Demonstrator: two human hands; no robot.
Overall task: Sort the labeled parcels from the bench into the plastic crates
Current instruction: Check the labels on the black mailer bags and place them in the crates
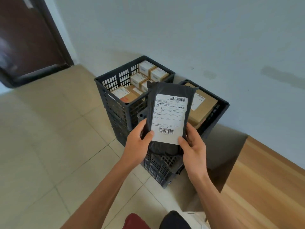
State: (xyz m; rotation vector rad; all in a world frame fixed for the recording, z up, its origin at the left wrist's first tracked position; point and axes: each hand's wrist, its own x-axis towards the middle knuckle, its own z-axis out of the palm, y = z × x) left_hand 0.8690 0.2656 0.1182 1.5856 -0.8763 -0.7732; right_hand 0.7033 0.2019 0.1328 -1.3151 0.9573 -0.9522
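Both my hands hold the dark mailer bag (166, 116) upright over the crates, white label (170, 118) facing me: my left hand (138, 142) pinches its lower left edge, my right hand (193, 144) grips its lower right edge, thumb on the label's corner. Behind the bag, the left crate (115, 96) holds small labeled boxes (146, 75); the right crate (219, 109) holds a large carton (203, 108). Right of the bag lies the wooden bench (264, 179). Beyond it, tiled floor (49, 138), pale wall (181, 30), dark door (24, 38).
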